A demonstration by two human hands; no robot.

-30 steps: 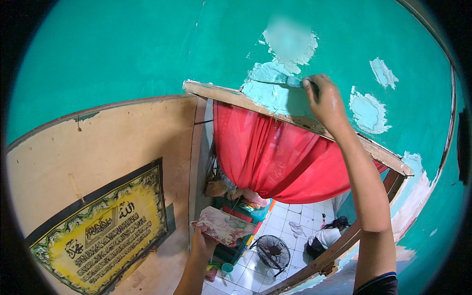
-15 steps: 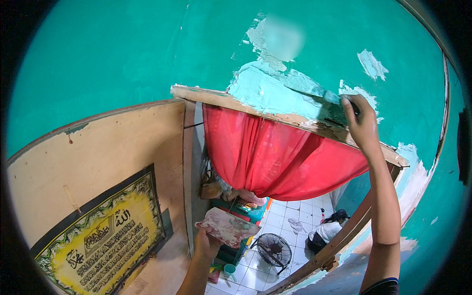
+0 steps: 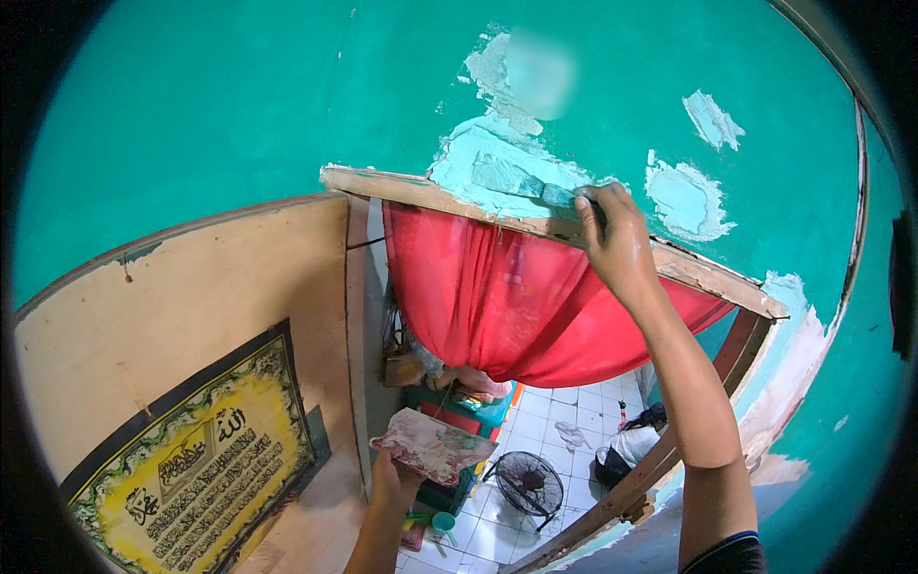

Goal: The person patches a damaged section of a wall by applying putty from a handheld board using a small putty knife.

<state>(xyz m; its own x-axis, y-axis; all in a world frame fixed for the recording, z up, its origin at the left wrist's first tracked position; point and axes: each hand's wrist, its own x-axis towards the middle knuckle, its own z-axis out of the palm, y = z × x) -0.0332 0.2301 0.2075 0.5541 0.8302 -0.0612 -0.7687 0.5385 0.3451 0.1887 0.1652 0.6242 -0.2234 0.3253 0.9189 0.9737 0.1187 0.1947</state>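
Note:
My right hand (image 3: 620, 244) is closed on the dark handle of a putty knife (image 3: 557, 194). The putty-smeared blade lies against a wet pale-turquoise putty patch (image 3: 478, 136) on the green wall, just above the wooden door lintel (image 3: 708, 272). Lower down, my left hand (image 3: 390, 486) grips a flat board (image 3: 438, 446) from below at its left edge. Smudges of reddish, white and greenish residue cover the board's top. Some of my left fingers are hidden under it.
A gathered red curtain (image 3: 507, 287) hangs below the lintel. Beyond the doorway, a black fan (image 3: 529, 484) and a teal cup (image 3: 444, 522) stand on white tiles. Smaller pale patches (image 3: 687, 199) mark the wall at right. A yellow poster (image 3: 206, 464) covers part of the left partition.
My right hand has swept the putty knife leftward along the patch above the lintel, uncovering the patch at right. My left hand still holds the board, with the view slightly shifted.

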